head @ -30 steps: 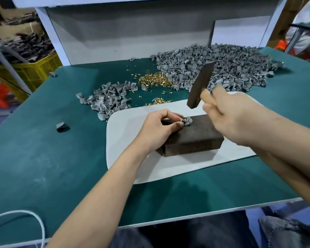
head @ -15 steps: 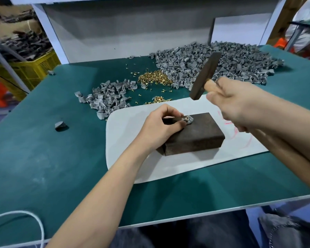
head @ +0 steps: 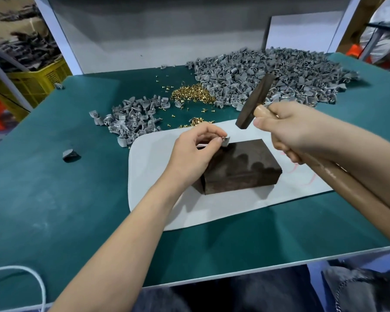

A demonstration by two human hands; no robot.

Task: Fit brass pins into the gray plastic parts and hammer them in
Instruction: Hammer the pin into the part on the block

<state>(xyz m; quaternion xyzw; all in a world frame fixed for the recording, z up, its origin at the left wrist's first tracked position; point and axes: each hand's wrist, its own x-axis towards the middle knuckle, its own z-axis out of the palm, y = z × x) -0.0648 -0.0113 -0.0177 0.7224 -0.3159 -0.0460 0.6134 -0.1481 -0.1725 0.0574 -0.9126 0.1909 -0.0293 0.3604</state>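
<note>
The left hand [head: 196, 149] pinches one gray part [head: 226, 140] at the dark block [head: 241, 165]'s edge; the right hand [head: 288, 129] grips the hammer [head: 256, 101] above it; a small pile [head: 133, 118] may be done; a big pile [head: 268, 79] and brass pins [head: 192, 94] wait.

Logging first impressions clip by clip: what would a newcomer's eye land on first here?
The hammer held up in the right hand over the dark block at centre strikes first, with the left hand pinching a gray part by the block's far left corner. Behind, a big heap of gray parts sprawls at the table's back right, with a bright pile of brass pins just left of it.
</note>
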